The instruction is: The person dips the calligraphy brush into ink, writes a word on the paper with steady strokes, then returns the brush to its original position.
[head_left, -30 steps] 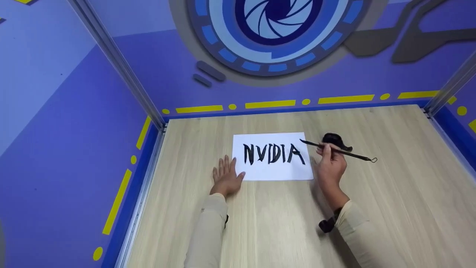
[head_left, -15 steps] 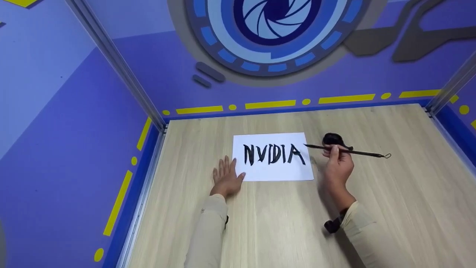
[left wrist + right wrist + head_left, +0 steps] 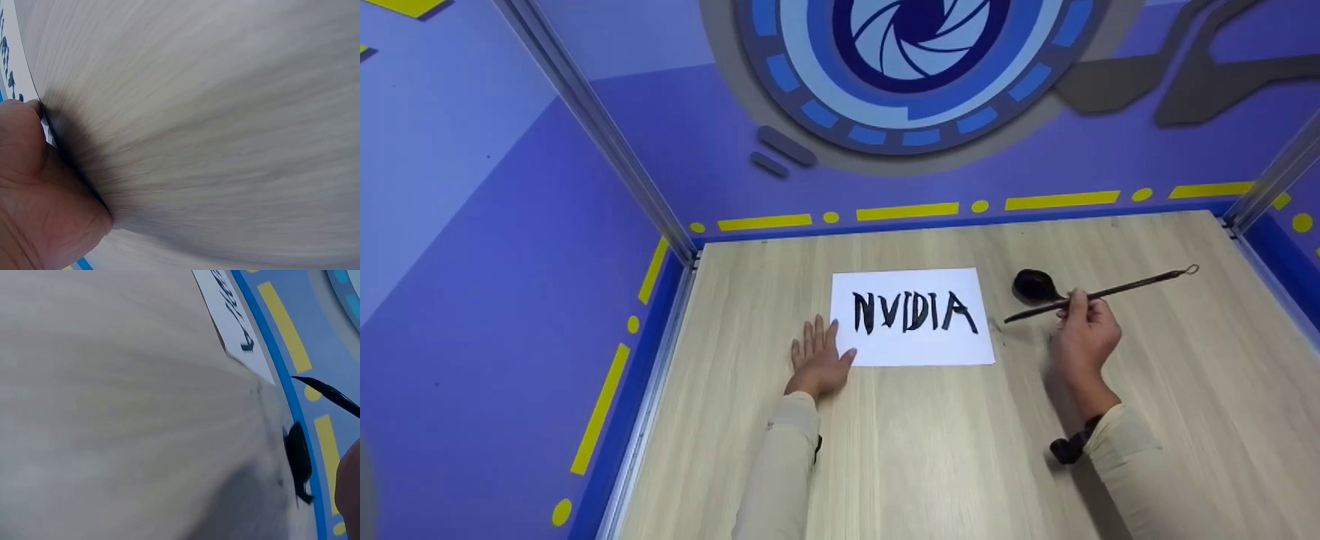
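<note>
A white sheet of paper (image 3: 915, 351) lies on the wooden table, with NVIDIA painted across it in black strokes. My left hand (image 3: 819, 366) rests flat at the sheet's left edge, fingers spread, the thumb over its lower left corner. To the right of the sheet, my right hand (image 3: 1086, 337) pinches a dark writing brush (image 3: 1132, 286) above the table. The brush slants, its black tip toward the paper and its looped end up to the right. Just behind the brush sits a black ink dish (image 3: 1033, 285) with a short handle, partly covered by the brush. The right wrist view shows the brush tip (image 3: 315, 384).
Faint dark smudges (image 3: 997, 327) mark the wood beside the paper's right edge. A printed blue-purple panel (image 3: 885, 187) stands along the table's back, with another panel (image 3: 532, 262) on the left side. Metal posts join the panels at the corners.
My right hand has moved right, away from the paper, carrying the brush. The brush has turned, its looped end now higher and its tip lower. The left hand stays in place.
</note>
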The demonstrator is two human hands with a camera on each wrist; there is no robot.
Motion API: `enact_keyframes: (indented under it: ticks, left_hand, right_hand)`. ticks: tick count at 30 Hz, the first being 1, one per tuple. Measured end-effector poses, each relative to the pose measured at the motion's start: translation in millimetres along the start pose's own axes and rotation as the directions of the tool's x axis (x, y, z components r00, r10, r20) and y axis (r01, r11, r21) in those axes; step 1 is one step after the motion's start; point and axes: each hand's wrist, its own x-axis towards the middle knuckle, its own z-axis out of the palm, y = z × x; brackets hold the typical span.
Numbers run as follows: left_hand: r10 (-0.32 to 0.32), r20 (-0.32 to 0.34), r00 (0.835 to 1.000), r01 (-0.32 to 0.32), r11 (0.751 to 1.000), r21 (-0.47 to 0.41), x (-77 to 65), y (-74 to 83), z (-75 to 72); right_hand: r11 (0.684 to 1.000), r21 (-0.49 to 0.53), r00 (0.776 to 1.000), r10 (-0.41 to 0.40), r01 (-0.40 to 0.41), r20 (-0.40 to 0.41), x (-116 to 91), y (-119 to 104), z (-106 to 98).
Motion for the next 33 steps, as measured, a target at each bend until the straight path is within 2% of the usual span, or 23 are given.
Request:
enact_keyframes:
  ticks: [4, 9, 11, 13, 15, 17, 22, 24, 26, 29, 31, 33]
  left_hand:
    - [0.0, -0.006, 1.0, 0.0, 1.0, 0.005, 4.1, -3.0, 2.5]
    - [-0.005, -0.012, 1.0, 0.005, 1.0, 0.015, 5.8, -4.0, 5.2]
    - [-0.014, -0.003, 1.0, 0.015, 0.999, 0.039, 3.5, -1.1, 2.7]
    - [-0.02, -0.004, 1.0, 0.02, 0.998, 0.055, 3.0, -0.1, 1.2]
    - [-0.023, -0.005, 1.0, 0.024, 0.998, 0.06, 3.8, -0.2, 1.7]
    - [-0.02, -0.009, 1.0, 0.02, 0.999, 0.043, 5.4, -0.6, 3.5]
    - [-0.025, -0.002, 1.0, 0.025, 1.0, 0.018, 10.8, -2.9, 11.8]
    - [-0.029, -0.009, 1.0, 0.03, 0.999, 0.026, 12.2, -4.3, 15.0]
    - [-0.032, -0.018, 0.999, 0.033, 0.999, 0.034, 9.4, -2.6, 12.4]
    - [-0.035, -0.019, 0.999, 0.036, 0.998, 0.047, 7.3, -0.9, 8.1]
    - [-0.038, -0.009, 0.999, 0.038, 0.998, 0.045, 5.2, 0.7, 4.5]
    - [-0.029, -0.009, 1.0, 0.029, 0.999, 0.021, 8.3, -2.6, 7.2]
  right_hand:
    - [0.998, 0.006, 0.998, 0.064, -0.063, -0.029, 24.9, 16.7, -15.7]
    - [0.984, 0.067, 0.984, 0.167, -0.163, -0.056, 58.2, 40.6, -31.4]
    - [0.981, 0.04, 0.981, 0.192, -0.19, -0.043, 67.0, 45.7, -35.5]
    - [0.979, -0.029, 0.979, 0.204, -0.204, -0.017, 73.2, 50.0, -38.4]
    - [0.973, -0.096, 0.977, 0.213, -0.211, 0.019, 77.0, 53.6, -40.2]
    - [0.969, -0.12, 0.974, 0.223, -0.217, 0.043, 79.2, 57.0, -40.8]
    - [0.97, -0.047, 0.969, 0.241, -0.238, 0.052, 82.8, 61.2, -37.0]
    - [0.973, -0.064, 0.972, 0.224, -0.22, 0.065, 84.2, 60.8, -34.6]
    - [0.976, -0.12, 0.978, 0.19, -0.179, 0.087, 85.2, 60.1, -31.9]
    - [0.978, -0.125, 0.976, 0.179, -0.164, 0.121, 81.7, 50.9, -29.0]
    - [0.979, -0.094, 0.972, 0.192, -0.18, 0.138, 79.1, 45.2, -28.3]
    - [0.976, -0.061, 0.966, 0.214, -0.207, 0.145, 76.8, 39.6, -27.9]
